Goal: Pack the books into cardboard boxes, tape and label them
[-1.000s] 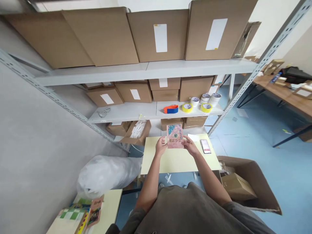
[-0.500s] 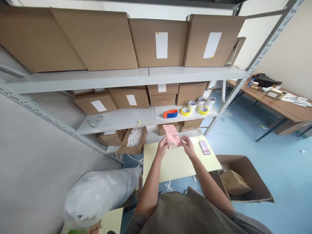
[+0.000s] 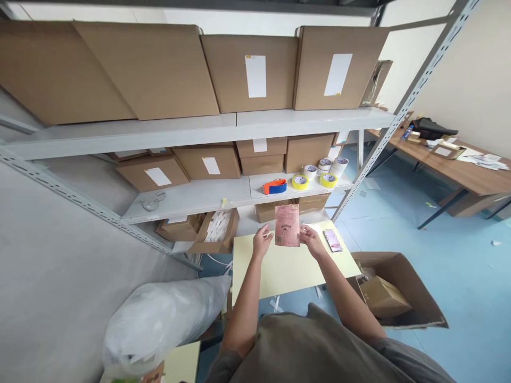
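Observation:
A small pink booklet is held upright above a pale yellow table, its plain pink side facing me. My right hand pinches its right edge. My left hand is just left of the booklet with fingers curled near its edge; whether it touches is unclear. A small dark card-like item lies on the table just right of my right hand.
Grey metal shelving holds cardboard boxes, tape rolls and an orange-blue tape dispenser. An open cardboard box stands on the blue floor at right. A white plastic bag lies at lower left. A wooden desk stands at right.
The booklet has been turned over in my hands, from its colourful cover to a tilted back and now an upright plain pink side. The view has tilted upward.

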`<state>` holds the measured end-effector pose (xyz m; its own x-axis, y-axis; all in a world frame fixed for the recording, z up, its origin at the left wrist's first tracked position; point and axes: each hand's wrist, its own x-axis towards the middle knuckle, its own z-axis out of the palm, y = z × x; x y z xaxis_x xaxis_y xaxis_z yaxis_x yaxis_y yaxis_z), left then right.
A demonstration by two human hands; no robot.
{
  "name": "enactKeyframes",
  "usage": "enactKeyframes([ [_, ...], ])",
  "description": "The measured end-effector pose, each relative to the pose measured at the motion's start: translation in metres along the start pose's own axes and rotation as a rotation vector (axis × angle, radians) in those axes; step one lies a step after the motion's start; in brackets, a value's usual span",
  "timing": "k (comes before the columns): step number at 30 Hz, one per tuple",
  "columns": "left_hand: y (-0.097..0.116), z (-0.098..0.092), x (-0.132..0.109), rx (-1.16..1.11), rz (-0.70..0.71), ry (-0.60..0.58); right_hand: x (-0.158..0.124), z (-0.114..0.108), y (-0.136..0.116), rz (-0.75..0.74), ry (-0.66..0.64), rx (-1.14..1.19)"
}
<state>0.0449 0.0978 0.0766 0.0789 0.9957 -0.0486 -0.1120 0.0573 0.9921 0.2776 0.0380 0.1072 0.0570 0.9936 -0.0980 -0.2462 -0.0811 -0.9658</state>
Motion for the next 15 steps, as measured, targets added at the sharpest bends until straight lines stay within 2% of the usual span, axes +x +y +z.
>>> enactKeyframes([
  [1,0.002,0.010,-0.002,0.040,0.019,0.004,0.000,0.000,-0.003,-0.040,0.000,-0.032],
  [5,0.014,0.054,-0.014,0.039,0.072,-0.199,0.000,0.008,-0.010,-0.200,-0.074,-0.267],
  [7,0.021,0.066,-0.016,0.013,0.087,-0.179,0.002,0.011,-0.010,-0.250,-0.139,-0.381],
  [9,0.027,0.067,-0.012,-0.027,0.080,-0.145,0.006,0.008,-0.009,-0.280,-0.127,-0.432],
  [13,0.033,0.044,0.000,-0.124,-0.049,-0.195,0.023,-0.014,-0.008,-0.217,0.191,-0.408],
  [15,0.032,0.033,0.003,-0.135,-0.119,-0.234,0.033,-0.024,-0.009,-0.127,0.172,-0.286],
])
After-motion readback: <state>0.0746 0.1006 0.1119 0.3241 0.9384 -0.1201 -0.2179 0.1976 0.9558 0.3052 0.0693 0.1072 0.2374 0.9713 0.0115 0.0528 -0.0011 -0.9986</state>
